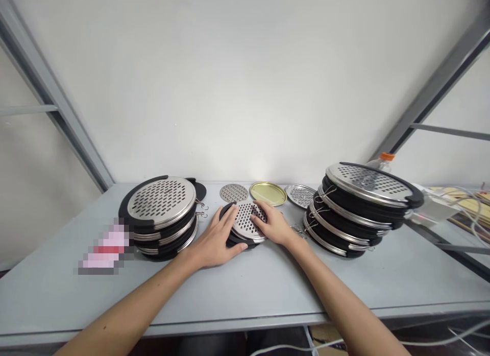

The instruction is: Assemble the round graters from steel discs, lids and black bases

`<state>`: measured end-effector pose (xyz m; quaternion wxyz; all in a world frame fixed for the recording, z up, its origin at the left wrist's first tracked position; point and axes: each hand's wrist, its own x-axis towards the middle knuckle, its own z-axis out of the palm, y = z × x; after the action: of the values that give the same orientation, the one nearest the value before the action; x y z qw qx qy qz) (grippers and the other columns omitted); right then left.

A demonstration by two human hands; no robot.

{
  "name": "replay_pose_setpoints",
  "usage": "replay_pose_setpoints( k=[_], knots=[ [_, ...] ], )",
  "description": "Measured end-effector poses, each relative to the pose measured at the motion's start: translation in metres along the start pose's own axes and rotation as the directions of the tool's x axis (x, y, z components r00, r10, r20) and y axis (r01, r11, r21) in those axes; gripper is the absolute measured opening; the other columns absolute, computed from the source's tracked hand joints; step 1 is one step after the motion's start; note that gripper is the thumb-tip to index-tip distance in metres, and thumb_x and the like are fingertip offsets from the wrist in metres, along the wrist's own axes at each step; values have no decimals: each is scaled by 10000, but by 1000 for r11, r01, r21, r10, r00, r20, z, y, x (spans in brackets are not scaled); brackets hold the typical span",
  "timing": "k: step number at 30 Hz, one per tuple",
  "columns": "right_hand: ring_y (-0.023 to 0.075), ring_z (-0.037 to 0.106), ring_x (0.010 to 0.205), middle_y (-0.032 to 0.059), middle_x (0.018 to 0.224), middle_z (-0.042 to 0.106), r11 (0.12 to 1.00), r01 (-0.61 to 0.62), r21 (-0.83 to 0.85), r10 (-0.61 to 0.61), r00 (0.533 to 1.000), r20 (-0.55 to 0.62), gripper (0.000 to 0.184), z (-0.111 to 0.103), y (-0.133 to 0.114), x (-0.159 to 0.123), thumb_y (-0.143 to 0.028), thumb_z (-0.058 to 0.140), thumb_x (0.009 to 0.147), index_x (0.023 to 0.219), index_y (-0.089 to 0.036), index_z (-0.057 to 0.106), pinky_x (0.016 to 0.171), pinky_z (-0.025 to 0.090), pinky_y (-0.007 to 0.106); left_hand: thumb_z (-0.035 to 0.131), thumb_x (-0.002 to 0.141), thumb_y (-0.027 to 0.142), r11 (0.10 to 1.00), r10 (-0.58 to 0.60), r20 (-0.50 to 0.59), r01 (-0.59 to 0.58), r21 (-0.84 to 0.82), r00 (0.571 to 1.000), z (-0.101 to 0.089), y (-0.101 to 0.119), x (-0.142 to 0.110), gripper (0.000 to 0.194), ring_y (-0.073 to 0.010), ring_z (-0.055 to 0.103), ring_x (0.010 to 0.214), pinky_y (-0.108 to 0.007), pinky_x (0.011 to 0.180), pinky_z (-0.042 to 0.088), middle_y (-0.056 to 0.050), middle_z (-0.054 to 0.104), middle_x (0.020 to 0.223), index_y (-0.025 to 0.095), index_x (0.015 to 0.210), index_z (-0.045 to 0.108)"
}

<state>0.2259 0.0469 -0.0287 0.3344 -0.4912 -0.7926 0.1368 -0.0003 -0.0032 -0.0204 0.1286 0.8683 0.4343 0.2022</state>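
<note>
A round perforated metal grater (248, 220) with a black rim lies on the table in front of me, between both hands. Its left side is under my left hand (218, 241); the fingers lie together over the black rim and the thumb points along the near edge. My right hand (272, 224) clasps the right side, thumb on the perforated top and fingers bent over the far edge. Behind it lie a loose perforated disc (233, 193), a gold-coloured round lid (268, 193) and a silver-rimmed perforated plate (301, 196).
Stacks of similar round graters with wire clasps stand at left (161, 213) and right (356, 213). A blurred pink item (107, 248) lies at far left. Behind the right stack are an orange-capped bottle (386, 159) and cables. Grey metal posts (65, 105) flank the table (252, 289).
</note>
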Motion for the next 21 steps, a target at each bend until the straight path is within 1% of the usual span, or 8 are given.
replay_pose_setpoints(
  k=[4,8,12,15,18,21],
  knots=[
    [255,546,1156,117,1254,593,1000,12,11,-11,999,-41,399,4,-2,0,-346,517,854,1211,-172,564,1014,402,409,544,844,542,1000,3,-3,-3,8,1000,2,0,3,932,-353,27,1427,-519,1143,204,-72,74,1575,207,1504,-22],
    [254,554,1152,118,1249,597,1000,-6,4,6,998,-55,383,7,-3,0,-331,507,858,1202,-173,567,1011,409,404,526,839,581,999,10,-3,-10,32,1000,0,1,6,938,-341,48,1429,-497,1147,199,-73,73,1575,198,1505,-12],
    [265,523,1207,129,1285,576,1000,-25,8,25,997,-68,376,9,-6,0,-323,517,850,1187,-171,581,1042,381,428,521,820,614,996,-23,0,23,83,1000,-3,7,10,945,-355,101,1420,-495,1142,195,-91,100,1571,177,1506,39],
    [259,504,1233,134,1289,575,1000,-6,22,8,997,-71,364,11,-7,0,-296,504,854,1186,-171,584,1055,367,432,527,813,609,993,-41,-17,43,108,999,-1,12,11,932,-369,133,1408,-501,1139,194,-112,156,1558,150,1500,96],
    [255,498,1239,136,1298,569,999,15,39,-13,998,-57,354,14,-8,0,-271,480,864,1184,-166,588,1063,358,433,497,841,583,993,-17,-59,23,112,998,4,14,11,882,-363,119,1411,-504,1151,157,-134,214,1539,113,1490,128],
    [257,487,1249,137,1314,556,998,19,64,-16,999,-40,358,14,-11,1,-263,475,867,1191,-162,588,1069,353,432,488,851,579,997,-16,-61,21,78,998,6,12,10,881,-356,76,1422,-522,1149,152,-147,176,1547,114,1491,100]
  ],
)
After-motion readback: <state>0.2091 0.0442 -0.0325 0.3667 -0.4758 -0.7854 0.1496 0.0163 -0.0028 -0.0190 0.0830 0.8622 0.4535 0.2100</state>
